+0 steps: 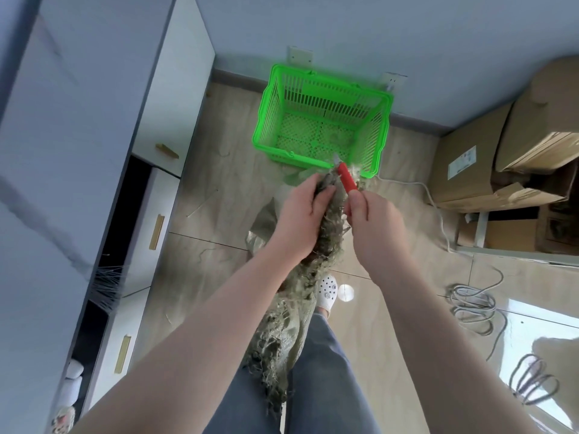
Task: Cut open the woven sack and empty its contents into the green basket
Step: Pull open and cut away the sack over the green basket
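White cabinets (94,126) w/ brass handles ran down the frame at 9 o'clock, drawers part open. Next, at abt 11 o'clock from my hands, the green basket (372,133) sat on the pale wood-look floor (219,195) against the wall, its mesh bottom showing only a few wisps of fibre.

My left hand (302,217) was wrapped round the gathered neck of the woven sack (291,311), fingers curled over the frayed grey-green weave, thumb on the near side. The sack hung from that grip down towards 6 o'clock, in front of my grey trouser legs, loose threads all along its edge; its lower end ran behind my left forearm. A flap of it stuck out at 9 o'clock of my wrist.

My right hand (372,223) was clenched on the red cutter (347,180), fingers pressed together round the handle, tip pointing to 11 o'clock, right at the sack's bunched top, just below the basket's near rim. Couldn't tell if the blade was actually in the weave – too blurred.

A white clog (327,292) showed btwn my forearms. At 3 o'clock: cardboard boxes (476,170) stacked by the wall, a white cable running past them. At 4 o'clock, grey cable coils (473,305) on the floor.
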`<state>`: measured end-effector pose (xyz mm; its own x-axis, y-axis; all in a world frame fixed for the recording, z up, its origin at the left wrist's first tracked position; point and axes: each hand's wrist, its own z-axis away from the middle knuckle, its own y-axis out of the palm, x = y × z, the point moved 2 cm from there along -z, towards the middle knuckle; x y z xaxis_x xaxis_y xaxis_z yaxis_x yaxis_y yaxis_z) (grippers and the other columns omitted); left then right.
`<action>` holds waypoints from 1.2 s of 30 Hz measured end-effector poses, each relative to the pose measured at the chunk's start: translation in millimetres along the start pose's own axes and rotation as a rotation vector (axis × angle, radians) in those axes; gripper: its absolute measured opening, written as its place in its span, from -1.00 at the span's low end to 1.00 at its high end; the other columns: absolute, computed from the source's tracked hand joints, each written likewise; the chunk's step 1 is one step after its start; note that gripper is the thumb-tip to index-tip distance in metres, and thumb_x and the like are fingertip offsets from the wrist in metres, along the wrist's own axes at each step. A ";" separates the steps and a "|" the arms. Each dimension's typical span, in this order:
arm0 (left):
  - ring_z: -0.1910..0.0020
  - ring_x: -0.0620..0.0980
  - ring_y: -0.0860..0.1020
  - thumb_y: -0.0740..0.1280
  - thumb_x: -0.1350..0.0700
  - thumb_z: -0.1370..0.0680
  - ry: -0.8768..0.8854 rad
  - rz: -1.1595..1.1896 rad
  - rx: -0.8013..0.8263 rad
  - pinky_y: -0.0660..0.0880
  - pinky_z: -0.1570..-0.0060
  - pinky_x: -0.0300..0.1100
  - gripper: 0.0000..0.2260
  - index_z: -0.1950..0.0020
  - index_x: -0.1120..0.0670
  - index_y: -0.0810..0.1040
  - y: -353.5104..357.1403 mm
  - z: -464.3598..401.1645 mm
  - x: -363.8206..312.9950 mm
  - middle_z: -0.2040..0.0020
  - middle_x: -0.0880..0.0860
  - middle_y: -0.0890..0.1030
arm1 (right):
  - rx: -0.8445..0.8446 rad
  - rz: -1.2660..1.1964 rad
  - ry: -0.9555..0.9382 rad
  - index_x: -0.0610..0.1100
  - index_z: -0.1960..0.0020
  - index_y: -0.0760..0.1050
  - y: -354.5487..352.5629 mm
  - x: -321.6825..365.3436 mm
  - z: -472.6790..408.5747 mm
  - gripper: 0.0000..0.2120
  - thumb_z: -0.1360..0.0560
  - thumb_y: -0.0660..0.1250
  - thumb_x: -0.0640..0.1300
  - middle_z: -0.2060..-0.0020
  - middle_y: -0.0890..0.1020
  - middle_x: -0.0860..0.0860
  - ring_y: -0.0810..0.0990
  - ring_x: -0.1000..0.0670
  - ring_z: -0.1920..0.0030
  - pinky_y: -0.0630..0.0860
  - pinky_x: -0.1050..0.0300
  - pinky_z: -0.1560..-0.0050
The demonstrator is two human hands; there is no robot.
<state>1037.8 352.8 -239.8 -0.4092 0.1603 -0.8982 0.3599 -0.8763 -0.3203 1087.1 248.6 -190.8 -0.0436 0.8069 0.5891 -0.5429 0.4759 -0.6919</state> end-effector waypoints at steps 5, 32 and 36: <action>0.03 0.06 0.56 0.14 0.16 -0.66 -0.078 -0.146 -0.064 0.45 0.02 -0.09 -0.81 -0.18 0.15 0.50 -12.7 -10.3 7.1 -0.01 0.11 0.63 | 0.049 -0.086 -0.003 -0.05 0.28 0.37 1.4 -1.7 7.6 -0.65 -0.66 0.07 -0.04 0.43 0.45 0.03 0.37 0.00 0.43 0.28 0.09 0.38; 0.13 0.12 0.51 0.17 0.17 -0.62 0.005 -0.348 -0.025 0.44 0.14 0.02 -0.86 0.07 0.17 0.48 -0.3 -7.0 19.7 0.15 0.10 0.58 | 0.029 -0.222 0.018 -0.06 0.31 0.38 4.8 -16.4 9.9 -0.65 -0.63 0.08 -0.09 0.46 0.40 0.02 0.32 -0.03 0.43 0.27 0.05 0.34; 0.27 0.07 0.42 0.21 0.19 -0.63 -0.141 -0.380 -0.119 0.14 0.30 -0.19 -0.81 0.18 0.17 0.41 -29.2 -5.8 53.9 0.26 0.04 0.48 | -0.212 -0.352 -0.017 -0.01 0.35 0.37 -40.6 -6.1 15.9 -0.70 -0.54 0.08 -0.02 0.52 0.39 0.13 0.31 0.02 0.48 0.27 0.09 0.41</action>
<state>1010.2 389.6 -280.6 -0.6392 0.3906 -0.6625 0.2524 -0.7072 -0.6605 1096.0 218.7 -159.7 0.0993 0.5769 0.8107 -0.3419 0.7849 -0.5167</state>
